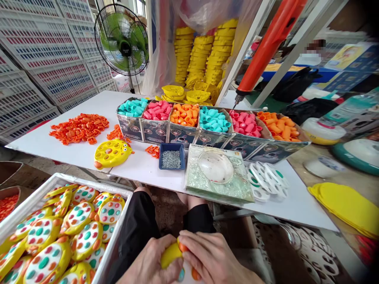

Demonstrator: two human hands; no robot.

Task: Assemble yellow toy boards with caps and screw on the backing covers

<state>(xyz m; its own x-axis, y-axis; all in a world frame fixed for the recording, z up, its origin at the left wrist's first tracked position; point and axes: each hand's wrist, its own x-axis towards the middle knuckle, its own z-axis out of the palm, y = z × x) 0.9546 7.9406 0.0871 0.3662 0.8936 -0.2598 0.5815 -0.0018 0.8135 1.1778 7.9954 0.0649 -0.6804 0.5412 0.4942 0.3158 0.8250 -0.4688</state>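
Note:
Close to my lap, both hands are closed around one yellow plastic toy (170, 255), which has a white face with coloured round knobs and an orange end piece. My left hand (151, 260) grips its left side. My right hand (217, 258) presses over its top and right side, so most of the toy is hidden. Beyond my knees stands a clear-wrapped dinosaur box (195, 173) with a clear round dish (215, 167) on it. Left of the box, a blue tray (161, 165) holds small metal screws (171, 158).
A white crate (126, 197) of similar toys stands at left. Cardboard bins (183, 136) of teal, pink and orange pegs line the table. Orange parts (78, 128), a yellow toy shell (112, 154) and white discs (268, 179) lie there. A red electric screwdriver (263, 51) hangs above.

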